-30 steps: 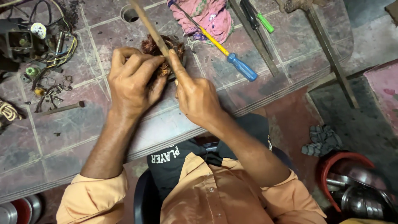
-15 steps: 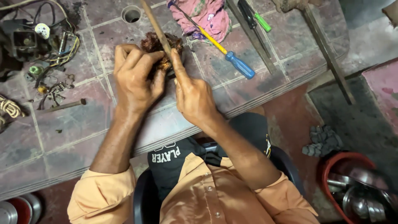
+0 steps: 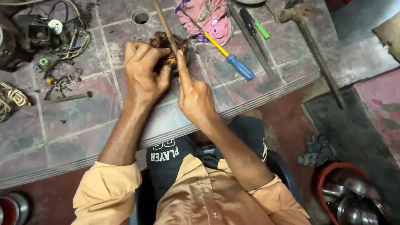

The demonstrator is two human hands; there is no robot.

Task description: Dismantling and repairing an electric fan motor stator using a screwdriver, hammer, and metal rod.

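My left hand [image 3: 143, 73] is wrapped around a brown bundle of copper winding wire [image 3: 161, 41] resting on the tiled bench [image 3: 83, 121]. My right hand [image 3: 192, 93] pinches a thin wooden stick [image 3: 163, 23] that slants up and away from the bundle. The stick's lower end is pressed into the wire between my two hands. Much of the bundle is hidden under my fingers.
A blue-handled screwdriver with a yellow shaft [image 3: 233, 62] lies right of my hands, beside a pink cloth [image 3: 208, 16] and a green-handled tool [image 3: 260, 29]. Tangled wires and small parts [image 3: 54, 46] sit at the left. A red tub of metal vessels [image 3: 354, 196] stands on the floor.
Both hands shifted slightly on the wire bundle and the stick tilted a little more upright. The grip on both stays the same.
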